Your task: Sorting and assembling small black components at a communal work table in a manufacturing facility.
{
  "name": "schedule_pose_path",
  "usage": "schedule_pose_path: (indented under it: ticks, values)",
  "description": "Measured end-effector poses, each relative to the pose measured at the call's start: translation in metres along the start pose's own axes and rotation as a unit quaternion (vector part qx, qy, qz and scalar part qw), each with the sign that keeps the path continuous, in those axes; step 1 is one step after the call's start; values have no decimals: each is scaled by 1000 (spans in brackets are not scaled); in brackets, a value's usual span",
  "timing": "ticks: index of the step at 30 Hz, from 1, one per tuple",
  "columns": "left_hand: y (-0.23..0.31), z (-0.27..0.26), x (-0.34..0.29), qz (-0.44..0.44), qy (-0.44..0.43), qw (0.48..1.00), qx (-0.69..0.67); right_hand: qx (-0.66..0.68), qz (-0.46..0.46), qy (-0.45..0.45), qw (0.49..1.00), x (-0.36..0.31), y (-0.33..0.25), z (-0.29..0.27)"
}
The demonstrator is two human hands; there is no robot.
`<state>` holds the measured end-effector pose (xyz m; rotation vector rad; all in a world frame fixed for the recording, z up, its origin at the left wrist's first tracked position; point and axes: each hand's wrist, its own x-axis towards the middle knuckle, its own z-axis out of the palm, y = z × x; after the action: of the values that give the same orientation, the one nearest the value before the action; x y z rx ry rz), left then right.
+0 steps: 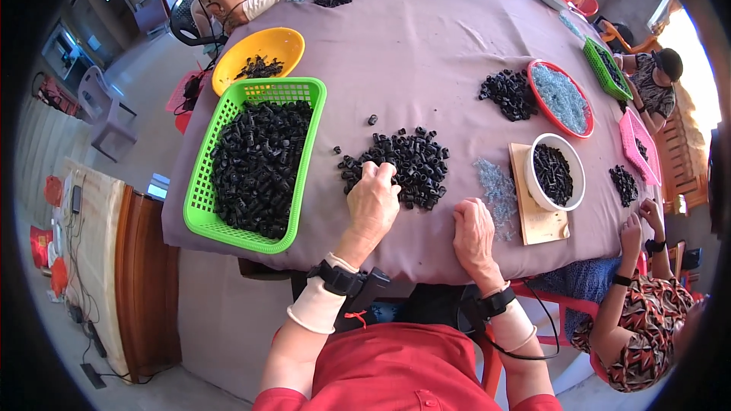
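Note:
My left hand [373, 196] reaches to the near left side of a loose pile of small black plastic caps [417, 164]. Its fingers are bent and pinched together, and whatever the tips grip is hidden behind the knuckles. To the right, my right hand [474, 230] rests on the cloth with its fingers curled in; anything inside it is out of sight. Beside that hand lies a scatter of small clear plastic pieces [496, 192]. Left of the pile stands a green basket [308, 175] full of black plastic parts [259, 164].
A yellow bowl [285, 42] sits behind the basket. On the right, a white tub [576, 183] of black pieces stands on a wooden board [533, 232]. Farther back is a red tray [537, 103] of clear pieces. Other people work around the cloth-covered table [426, 46].

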<state>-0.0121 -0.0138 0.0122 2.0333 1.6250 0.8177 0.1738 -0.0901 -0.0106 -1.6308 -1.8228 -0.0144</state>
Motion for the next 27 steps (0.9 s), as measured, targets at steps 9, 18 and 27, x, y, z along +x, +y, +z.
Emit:
schedule_pose_path:
  ticks: [9,18,27]
  values:
    - [-7,-1,-13,15,59,965,-256,32,1,-6,999,-2,-1,-3]
    - [-35,-14,-54,-143,-100,799,-576,92,8,14,996,-3,-14,-4]
    - [-36,-13,-67,-236,-106,713,-652,332,106,-76,934,-1,-84,12]
